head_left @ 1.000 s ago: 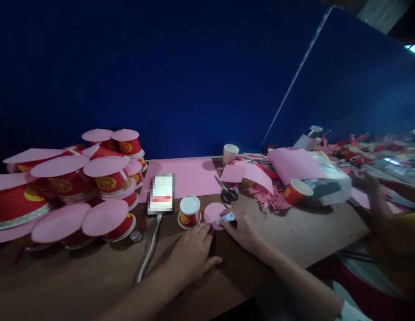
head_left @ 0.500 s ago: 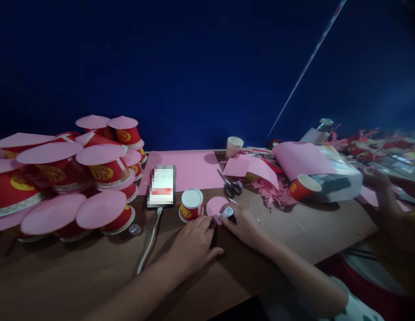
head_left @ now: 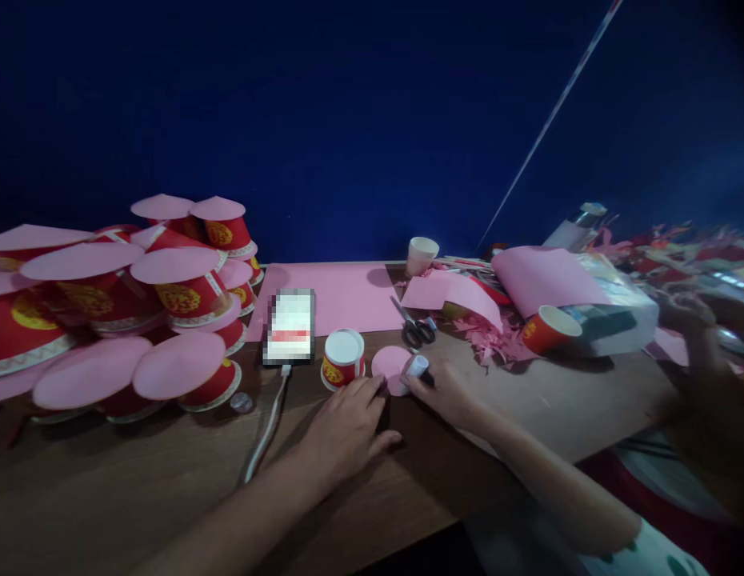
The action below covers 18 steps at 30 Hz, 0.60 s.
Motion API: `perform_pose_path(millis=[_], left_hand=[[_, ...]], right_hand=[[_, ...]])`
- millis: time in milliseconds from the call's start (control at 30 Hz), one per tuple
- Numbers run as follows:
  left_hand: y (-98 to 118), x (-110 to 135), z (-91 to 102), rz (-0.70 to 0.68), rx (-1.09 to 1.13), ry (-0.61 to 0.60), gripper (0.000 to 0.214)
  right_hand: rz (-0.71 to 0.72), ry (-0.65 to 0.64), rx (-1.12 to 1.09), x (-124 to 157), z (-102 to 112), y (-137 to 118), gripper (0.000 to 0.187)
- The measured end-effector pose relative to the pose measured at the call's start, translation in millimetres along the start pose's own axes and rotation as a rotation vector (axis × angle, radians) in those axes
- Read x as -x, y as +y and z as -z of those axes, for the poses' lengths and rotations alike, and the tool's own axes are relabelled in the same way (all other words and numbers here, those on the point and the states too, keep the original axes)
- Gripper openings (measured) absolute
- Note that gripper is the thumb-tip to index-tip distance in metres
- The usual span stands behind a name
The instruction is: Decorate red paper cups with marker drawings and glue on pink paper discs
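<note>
A small pink paper disc [head_left: 389, 366] lies flat on the wooden table. My right hand [head_left: 447, 392] is closed on a white glue stick [head_left: 418, 366] at the disc's right edge. I cannot make out whether the stick's tip touches the paper. My left hand [head_left: 348, 428] rests open, thumb apart, with its fingertips at the disc's lower left edge. Just beyond those fingers, an upside-down red paper cup [head_left: 339, 371] shows its white base on top. Black-handled scissors [head_left: 418, 330] lie behind the right hand.
Left, several red cups with pink paper tops [head_left: 180, 276] are stacked. A phone [head_left: 290, 324] with a white cable [head_left: 270, 440] lies on a pink sheet [head_left: 348, 292]. A clear cap [head_left: 241, 402], paper scraps [head_left: 498, 340] and a tipped red cup [head_left: 552, 330] are around. Another person's arm is far right.
My right hand has shifted slightly right with the glue stick, from the disc's lower middle toward its right edge. My left hand stays beside the disc. The view has tilted a little.
</note>
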State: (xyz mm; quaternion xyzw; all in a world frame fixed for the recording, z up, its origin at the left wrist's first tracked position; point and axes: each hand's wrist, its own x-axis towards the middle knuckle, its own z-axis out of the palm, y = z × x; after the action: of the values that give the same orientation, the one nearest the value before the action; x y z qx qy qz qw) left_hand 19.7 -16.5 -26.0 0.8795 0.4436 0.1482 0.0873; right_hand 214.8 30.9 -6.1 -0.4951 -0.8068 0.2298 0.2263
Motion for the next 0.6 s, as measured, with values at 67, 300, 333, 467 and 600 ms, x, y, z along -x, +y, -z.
perform_pose_path(millis=[67, 300, 333, 467, 600], left_hand=[[0.5, 0.2, 0.4, 0.003, -0.001, -0.016, 0.047], [1.9, -0.2, 1.5, 0.001, -0.01, -0.02, 0.053], [1.7, -0.1, 1.5, 0.002, -0.012, -0.023, 0.053], [-0.1, 1.1, -0.3, 0.0, -0.016, -0.031, 0.057], [-1.2, 2.1, -2.3, 0.001, -0.023, -0.041, 0.062]], right_hand=[[-0.033, 0.023, -0.023, -1.3, 2.1, -0.8, 0.023], [-0.038, 0.099, -0.06, -2.4, 4.7, -1.5, 0.019], [-0.035, 0.098, -0.055, -2.6, 4.1, -1.6, 0.019], [-0.006, 0.062, 0.01, -3.7, -1.1, -5.9, 0.015], [0.023, 0.062, -0.01, -1.9, -2.5, -12.2, 0.011]])
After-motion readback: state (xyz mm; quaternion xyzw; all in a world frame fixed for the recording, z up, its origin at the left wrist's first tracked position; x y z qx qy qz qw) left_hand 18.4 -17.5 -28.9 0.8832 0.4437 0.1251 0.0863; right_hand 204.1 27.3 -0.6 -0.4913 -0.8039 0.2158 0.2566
